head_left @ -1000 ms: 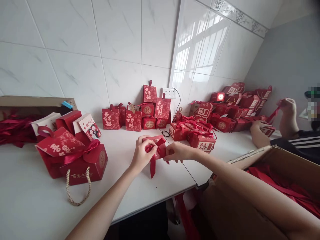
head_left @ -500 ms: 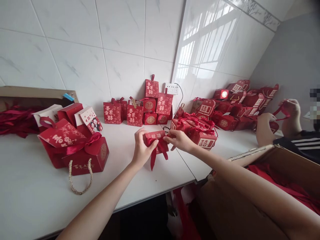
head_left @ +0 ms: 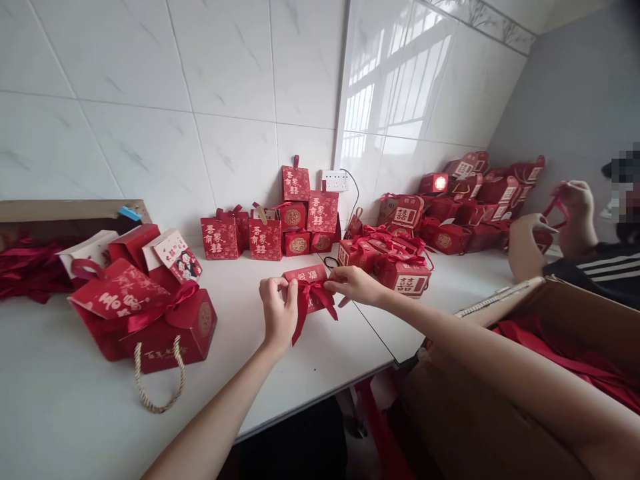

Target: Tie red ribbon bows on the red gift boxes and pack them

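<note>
A small red gift box (head_left: pixel 303 274) with pale lettering sits on the white table in front of me. A red ribbon (head_left: pixel 315 293) is tied in a bow across it, its tails hanging down the near side. At the bow's left side, my left hand (head_left: pixel 279 310) pinches the ribbon between thumb and fingers. My right hand (head_left: pixel 356 285) is closed on the ribbon's right side, the fingertips partly hiding it. Between the two hands the bow is spread sideways.
Finished-looking red boxes (head_left: pixel 404 273) stand just right of my hands, with a larger pile (head_left: pixel 480 200) behind. Patterned boxes (head_left: pixel 220 238) line the wall. A rope-handled box (head_left: pixel 175 333) is at left. An open carton (head_left: pixel 500 300) borders the table; a co-worker's hands (head_left: pixel 575 207) hold ribbon.
My left hand has shifted from the box's side to pinch the bow's left part. The bow is pulled wider. My right hand stays at its right side. The view has tilted slightly.
</note>
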Available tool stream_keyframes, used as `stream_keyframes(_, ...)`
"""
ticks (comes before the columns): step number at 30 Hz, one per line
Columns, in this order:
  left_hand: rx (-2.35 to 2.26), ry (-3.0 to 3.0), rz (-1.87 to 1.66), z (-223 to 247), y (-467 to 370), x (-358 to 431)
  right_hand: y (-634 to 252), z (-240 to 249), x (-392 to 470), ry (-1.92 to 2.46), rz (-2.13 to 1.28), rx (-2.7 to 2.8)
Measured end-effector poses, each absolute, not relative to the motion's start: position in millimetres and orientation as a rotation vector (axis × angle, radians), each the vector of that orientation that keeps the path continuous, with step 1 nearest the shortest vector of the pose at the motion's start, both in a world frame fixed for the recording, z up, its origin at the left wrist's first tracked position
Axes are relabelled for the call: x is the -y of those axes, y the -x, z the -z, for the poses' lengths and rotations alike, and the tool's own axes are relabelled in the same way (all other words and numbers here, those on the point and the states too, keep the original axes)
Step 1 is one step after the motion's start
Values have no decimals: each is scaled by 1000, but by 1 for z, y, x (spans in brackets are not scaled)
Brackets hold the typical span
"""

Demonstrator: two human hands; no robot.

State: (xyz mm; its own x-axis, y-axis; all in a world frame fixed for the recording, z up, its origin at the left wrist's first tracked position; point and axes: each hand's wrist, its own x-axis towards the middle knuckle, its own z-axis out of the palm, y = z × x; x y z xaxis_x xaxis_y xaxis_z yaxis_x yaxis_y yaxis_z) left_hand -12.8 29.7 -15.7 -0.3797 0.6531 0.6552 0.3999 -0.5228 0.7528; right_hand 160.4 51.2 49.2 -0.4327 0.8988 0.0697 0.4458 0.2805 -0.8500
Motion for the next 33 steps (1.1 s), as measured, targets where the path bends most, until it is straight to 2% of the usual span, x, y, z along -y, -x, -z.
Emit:
stream_keyframes(17,-1370,-1595,-1994,18,13,-30,-164,-47,-59,1208,-1095,1878)
stream_keyframes(25,-1354,-1674,-1985,18,12,-32,-166,-50,-60,1227,-1302,1723)
stream_keyframes(33,-1402,-1699,-1970,17,15,-33,-165,-52,-59,1210,-1338,1674)
